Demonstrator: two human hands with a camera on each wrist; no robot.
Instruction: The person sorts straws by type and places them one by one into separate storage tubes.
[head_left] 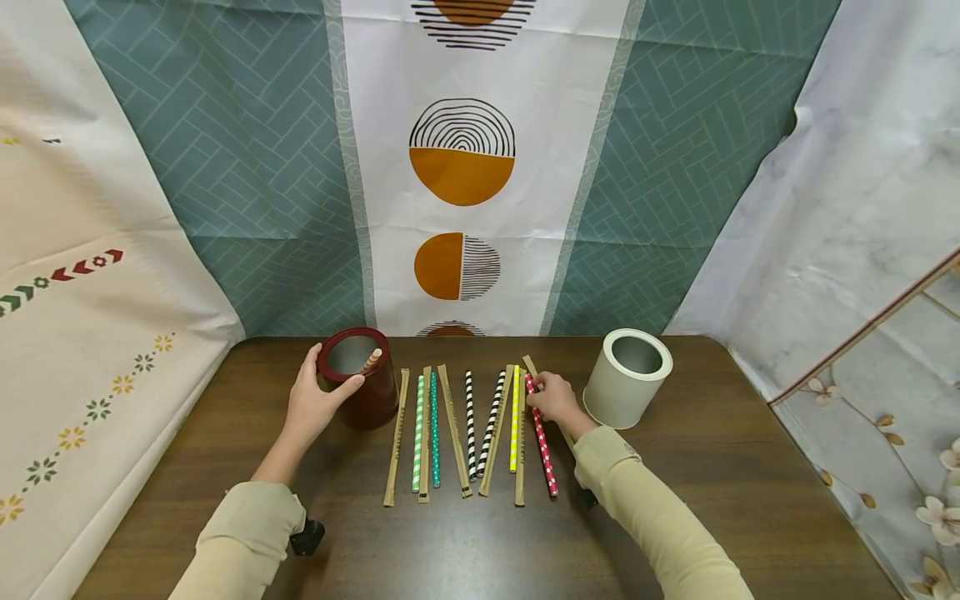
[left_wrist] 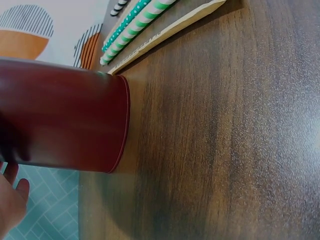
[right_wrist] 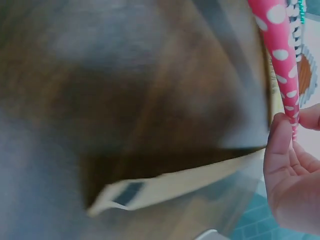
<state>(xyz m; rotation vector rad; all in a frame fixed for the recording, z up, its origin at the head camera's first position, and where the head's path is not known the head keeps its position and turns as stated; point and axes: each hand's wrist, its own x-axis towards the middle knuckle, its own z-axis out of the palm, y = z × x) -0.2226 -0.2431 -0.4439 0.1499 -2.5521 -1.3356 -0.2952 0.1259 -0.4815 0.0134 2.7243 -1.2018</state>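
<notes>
My left hand (head_left: 311,402) holds a dark red canister (head_left: 372,402) at the back left, thumb near its rim and fingers around the far side. A tan-and-brown striped straw (head_left: 372,360) sticks out of its open top. In the left wrist view the canister (left_wrist: 65,117) fills the left side, with only part of the hand (left_wrist: 11,202) showing. My right hand (head_left: 557,397) pinches a red straw with white dots (head_left: 542,450) near its far end. Thumb and fingertips meet on that straw (right_wrist: 281,52) in the right wrist view. Beside it lies a paper-wrapped straw (right_wrist: 175,187).
Between the hands lie a green striped straw (head_left: 418,433), a teal dotted straw (head_left: 435,429), black-and-white striped straws (head_left: 470,425), a yellow straw (head_left: 514,421) and several paper-wrapped straws (head_left: 396,437). A white canister (head_left: 624,392) stands right of my right hand. Curtains hang behind the brown table (head_left: 450,550).
</notes>
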